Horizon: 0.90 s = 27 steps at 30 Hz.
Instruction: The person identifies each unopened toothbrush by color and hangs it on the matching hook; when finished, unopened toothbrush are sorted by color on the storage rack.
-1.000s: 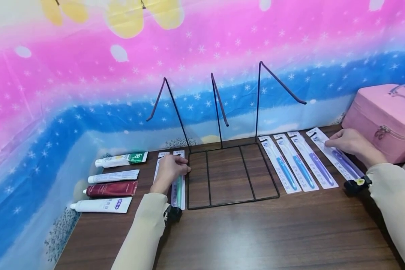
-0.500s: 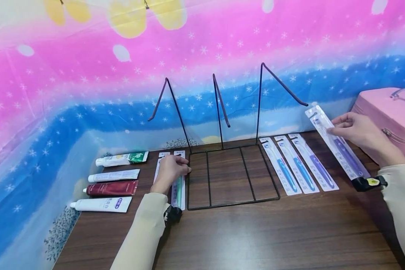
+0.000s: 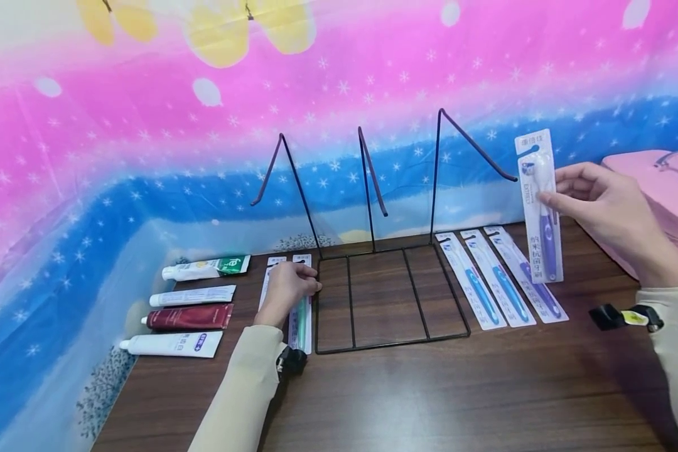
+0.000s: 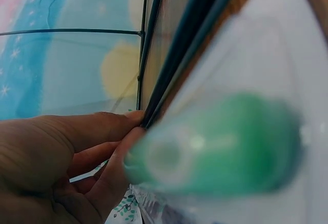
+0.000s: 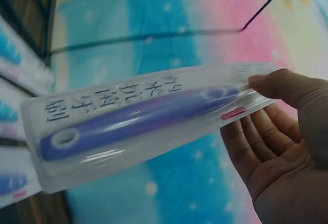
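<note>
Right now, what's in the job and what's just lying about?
In the job, apparently:
purple toothbrush in plastic pack, held in right grip
black wire rack, pinched by left grip

Untouched, probably lying about:
packaged toothbrushes, two blue, one purple
capped tubes, three mostly white, one red
pink zipped boxy case

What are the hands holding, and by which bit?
The right hand holds a purple toothbrush pack by its edge, near the middle. The left hand pinches the black rack by its left side wire.

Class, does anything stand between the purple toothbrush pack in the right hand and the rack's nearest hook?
Nothing visible does. The right hand holds the toothbrush pack, which appears beside the hook tip in the head view; whether they touch, I cannot tell.
</note>
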### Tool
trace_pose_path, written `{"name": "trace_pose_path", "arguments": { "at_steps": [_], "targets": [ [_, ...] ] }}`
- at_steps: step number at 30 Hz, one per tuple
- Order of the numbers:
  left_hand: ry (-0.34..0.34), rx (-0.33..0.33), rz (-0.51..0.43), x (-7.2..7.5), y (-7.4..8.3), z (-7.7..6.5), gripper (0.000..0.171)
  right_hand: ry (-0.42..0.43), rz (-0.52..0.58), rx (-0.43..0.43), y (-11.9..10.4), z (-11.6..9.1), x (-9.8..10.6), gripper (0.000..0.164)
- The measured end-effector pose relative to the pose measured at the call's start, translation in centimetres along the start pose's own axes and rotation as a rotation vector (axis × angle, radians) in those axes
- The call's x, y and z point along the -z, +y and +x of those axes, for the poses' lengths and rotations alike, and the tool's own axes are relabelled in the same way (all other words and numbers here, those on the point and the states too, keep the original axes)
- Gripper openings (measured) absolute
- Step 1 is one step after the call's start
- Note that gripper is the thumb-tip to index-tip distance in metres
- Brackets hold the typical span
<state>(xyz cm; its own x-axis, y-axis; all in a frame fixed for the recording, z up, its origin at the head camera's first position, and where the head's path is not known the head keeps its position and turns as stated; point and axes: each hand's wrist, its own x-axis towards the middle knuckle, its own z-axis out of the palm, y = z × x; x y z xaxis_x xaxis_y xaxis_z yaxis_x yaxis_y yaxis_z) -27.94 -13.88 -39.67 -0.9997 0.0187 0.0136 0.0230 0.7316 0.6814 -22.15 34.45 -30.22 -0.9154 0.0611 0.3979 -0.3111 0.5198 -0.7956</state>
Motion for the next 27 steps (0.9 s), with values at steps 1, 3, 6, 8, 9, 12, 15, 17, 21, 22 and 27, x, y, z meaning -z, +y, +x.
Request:
{"name": "trace_pose_path", "arguments": {
  "at_steps": [1, 3, 6, 8, 9, 12, 15, 17, 21, 22, 27],
  "targets": [
    [0.003, -0.004, 0.003, 0.0, 0.0, 0.0, 0.019, 0.002, 0.025, 0.025, -0.6, -0.2, -0.1, 0.033],
    [0.009, -0.01, 0.009, 0.0, -0.1, -0.1, 0.019, 0.01, 0.065, 0.063, -1.8, -0.7, -0.3, 0.033],
    [0.02, -0.016, 0.015, 0.0, -0.1, -0.1, 0.018, 0.028, 0.096, 0.103, -3.3, -1.5, -0.6, 0.034],
    [0.021, -0.02, 0.015, -0.1, 0.0, -0.1, 0.018, 0.043, 0.1, 0.121, -4.1, -2.1, -0.7, 0.035],
    [0.021, -0.021, 0.015, 0.0, 0.0, -0.1, 0.018, 0.05, 0.095, 0.132, -4.4, -2.4, -0.8, 0.035],
    [0.019, -0.023, 0.014, 0.0, 0.0, -0.1, 0.018, 0.052, 0.088, 0.154, -5.1, -3.1, -0.9, 0.034],
    [0.017, -0.021, 0.018, -0.2, 0.0, -0.1, 0.017, 0.034, 0.093, 0.167, -5.4, -3.7, -0.9, 0.034],
    [0.018, -0.022, 0.02, -0.2, 0.0, -0.1, 0.017, 0.017, 0.111, 0.174, -5.5, -4.0, -0.9, 0.035],
    [0.017, -0.027, 0.022, -0.1, 0.0, 0.0, 0.017, -0.005, 0.187, 0.19, -5.8, -4.5, -1.0, 0.036],
    [0.018, -0.029, 0.023, -0.1, 0.0, 0.0, 0.017, -0.009, 0.196, 0.19, -5.9, -4.7, -1.0, 0.036],
    [0.015, -0.029, 0.024, -0.1, -0.1, 0.0, 0.017, -0.025, 0.131, 0.174, -6.6, -5.3, -1.3, 0.033]
  ]
}}
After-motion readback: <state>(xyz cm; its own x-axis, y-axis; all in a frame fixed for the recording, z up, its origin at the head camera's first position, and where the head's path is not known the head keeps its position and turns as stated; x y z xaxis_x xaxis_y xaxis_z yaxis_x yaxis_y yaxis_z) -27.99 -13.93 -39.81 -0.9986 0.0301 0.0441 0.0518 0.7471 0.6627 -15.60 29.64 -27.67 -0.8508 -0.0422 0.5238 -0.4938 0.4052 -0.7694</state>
